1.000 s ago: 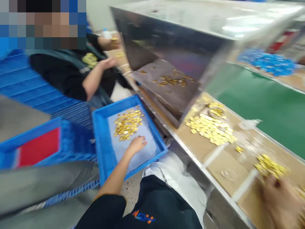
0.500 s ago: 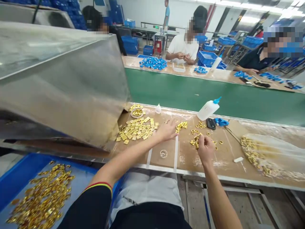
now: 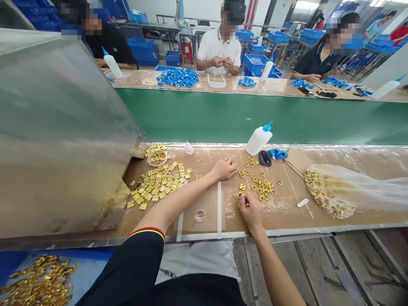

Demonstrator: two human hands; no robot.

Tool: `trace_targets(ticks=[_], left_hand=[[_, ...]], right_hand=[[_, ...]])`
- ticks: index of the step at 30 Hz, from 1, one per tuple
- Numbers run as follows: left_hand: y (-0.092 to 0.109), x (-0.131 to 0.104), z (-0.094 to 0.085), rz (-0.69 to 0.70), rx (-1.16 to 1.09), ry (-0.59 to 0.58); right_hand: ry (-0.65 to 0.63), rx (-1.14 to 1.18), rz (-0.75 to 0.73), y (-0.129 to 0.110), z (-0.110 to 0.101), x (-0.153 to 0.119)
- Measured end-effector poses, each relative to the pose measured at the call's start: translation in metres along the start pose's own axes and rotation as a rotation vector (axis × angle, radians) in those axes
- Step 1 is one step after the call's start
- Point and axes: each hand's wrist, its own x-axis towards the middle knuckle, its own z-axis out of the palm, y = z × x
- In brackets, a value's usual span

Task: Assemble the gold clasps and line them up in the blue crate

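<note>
Head view: counted from its middle, the brown workbench (image 3: pixel 280 219) runs from nine o'clock across to three o'clock, and it is the largest thing. At nine o'clock stands a metal hood (image 3: pixel 66 140), with stained lower corner. At twelve o'clock, behind the bench, lies a green belt (image 3: pixel 204 110). At eight o'clock, below the bench edge, a blue tray (image 3: pixel 105 253) carries many shiny gold parts (image 3: pixel 44 282). Between three and four o'clock rests a whitish translucent bag (image 3: pixel 360 187), with gold contents at its rounded end. Toward two o'clock a white bottle (image 3: pixel 259 141) with blue nozzle is leaning. Near the middle, toward four o'clock, the left hand (image 3: pixel 225 169) is palm down with fingers bent; gold shows at the fingertips, but I cannot tell whether it is pinched. Lower, between four and five o'clock, the right hand (image 3: pixel 251 210) is curled, pressing thumb and fingers together on small gold pieces (image 3: pixel 247 205). Gold squares (image 3: pixel 159 185) lie spread at eight o'clock, and the smaller gold rings (image 3: pixel 263 188) at four o'clock, just above the right hand.
</note>
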Motion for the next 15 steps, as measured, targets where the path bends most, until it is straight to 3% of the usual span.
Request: trace_targets(ticks=[8, 15], left_hand=[[0.005, -0.002, -0.001, -0.078, -0.201, 0.014], [-0.003, -0.004, -0.025, -0.337, -0.546, 0.283]], right_hand=[[-0.016, 0.037, -0.041, 0.003, -0.001, 0.002], [-0.020, 0.113, 0.010, -0.004, -0.009, 0.012]])
